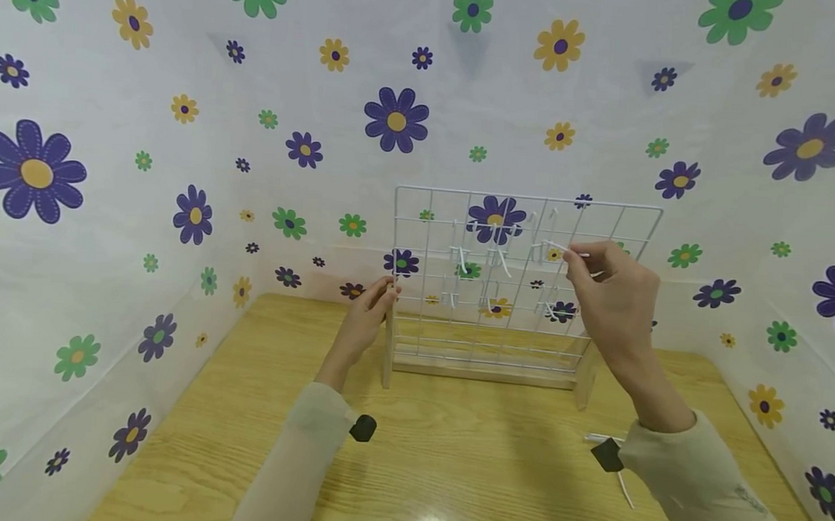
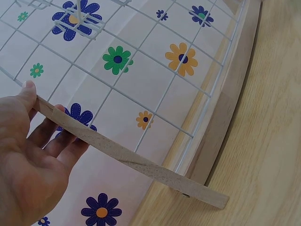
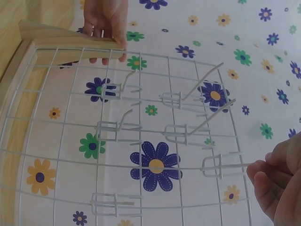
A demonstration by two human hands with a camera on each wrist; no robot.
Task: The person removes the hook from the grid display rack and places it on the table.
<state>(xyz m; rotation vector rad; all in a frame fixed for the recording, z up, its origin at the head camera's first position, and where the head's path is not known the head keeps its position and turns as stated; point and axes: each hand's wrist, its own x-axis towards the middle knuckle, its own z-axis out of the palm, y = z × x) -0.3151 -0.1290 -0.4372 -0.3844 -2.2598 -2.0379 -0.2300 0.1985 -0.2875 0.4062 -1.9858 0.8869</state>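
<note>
A white wire grid panel [image 1: 527, 197] stands upright in a wooden base [image 1: 482, 370]. My left hand [image 1: 365, 321] grips the wooden side post [image 2: 122, 155] near its top, thumb on one side and fingers curled behind. At the panel's right part, my right hand [image 1: 614, 302] pinches the outer end of a white wire hook [image 3: 235, 165] between thumb and fingertips. That hook's bracket overlaps the grid wires in the right wrist view. Several similar hooks [image 3: 207, 120] hang on the grid in two rows, their prongs sticking out toward me.
On the wooden table [image 1: 422, 442], loose white hooks [image 1: 595, 437] lie below my right forearm, partly covered by the black wrist piece [image 1: 607, 454]. Another black piece [image 1: 363, 428] sits at my left cuff. Flower-printed white sheeting [image 1: 352, 155] encloses the back and both sides.
</note>
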